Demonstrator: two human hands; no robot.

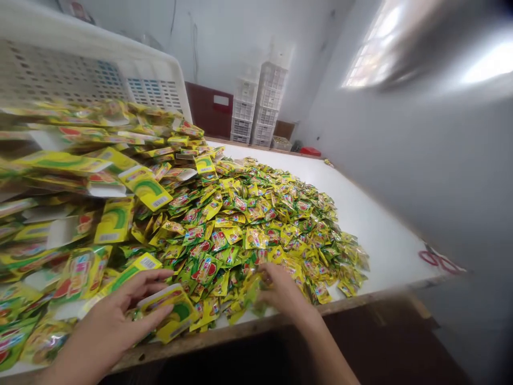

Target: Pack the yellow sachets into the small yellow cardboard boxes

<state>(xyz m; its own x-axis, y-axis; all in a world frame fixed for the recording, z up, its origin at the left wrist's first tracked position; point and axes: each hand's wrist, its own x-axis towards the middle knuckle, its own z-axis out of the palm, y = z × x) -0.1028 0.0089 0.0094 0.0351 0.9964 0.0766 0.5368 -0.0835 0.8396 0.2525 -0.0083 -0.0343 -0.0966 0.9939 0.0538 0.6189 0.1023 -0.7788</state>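
- One yellow-green carton (178,316), at the near edge left of centre; white flap at one end, contents out of sight.
- Left hand (105,325), near left; forearm in from the near left corner, palm toward the right. Grip: carton pinched between thumb on the near face and fingers on the far side.
- Right hand (282,293), near centre; forearm slanting in from the near right, fingers curled leftward and down. Grip: blurred, at a small packet (253,294); firm pinch or mere touch, impossible to tell.
- Heap of small packets (244,216), broad, centre, just beyond the right hand; a large quantity loose, outside any carton.
- Pile of cartons (146,188), left; several with open ends and raised white flaps, number filled uncertain. By appearance, much left to handle.
- Red-handled scissors (440,260), right edge of the white tabletop (360,214).
- White slotted crate (178,88), far left, behind the cartons.
- Stacked pale crates (267,101), far, against the wall.
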